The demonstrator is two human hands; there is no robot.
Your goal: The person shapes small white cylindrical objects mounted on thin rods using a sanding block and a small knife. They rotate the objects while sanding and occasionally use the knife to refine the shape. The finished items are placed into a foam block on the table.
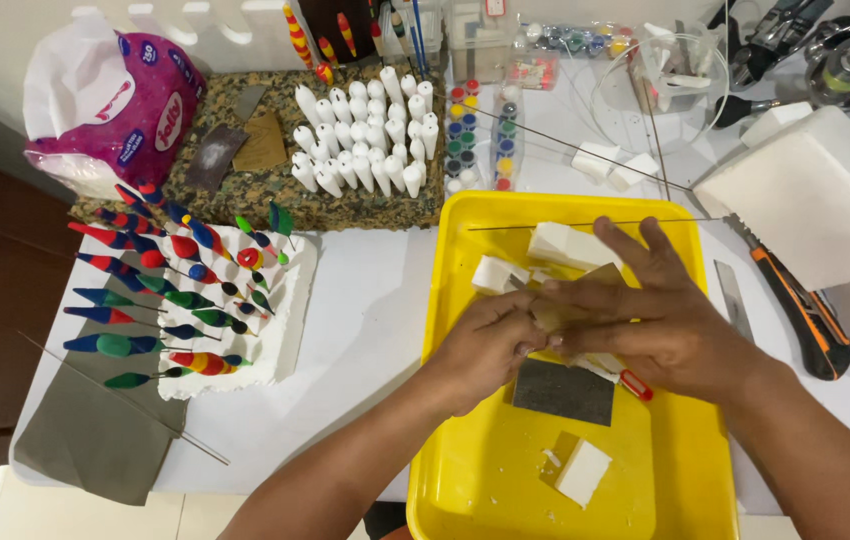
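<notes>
Hands Work a Foam Piece Over the Yellow Tray

Foam piece (548, 316), small and pale, sits pinched between both hands above the middle of the yellow tray (465, 440). The left hand (490, 345) curls closed around its near-left end, fingertips narrow and tight. The right hand (660, 320) lies flatter, fingers stretched leftward over the piece and pressing it; how much of it they wrap I cannot tell, since the fingers hide most of it.

Just near of the hands lies a dark sandpaper sheet (565, 392), with a red-tipped tool (633, 384) at its right edge. White foam blocks (565, 245) rest at the far side of the tray, and one more block (582, 472) lies near. A thin wire (585, 223) crosses the tray's far end.

To shape well, I judge the grip should stay light, since foam this soft dents easily, and the piece should be kept over the tray so crumbs fall inside.

Left of the tray stand painted floats (170, 300) stuck in a white slab; farther off, white unpainted floats (365, 135) stand in rows. A utility knife (805, 305) lies right of the tray.
</notes>
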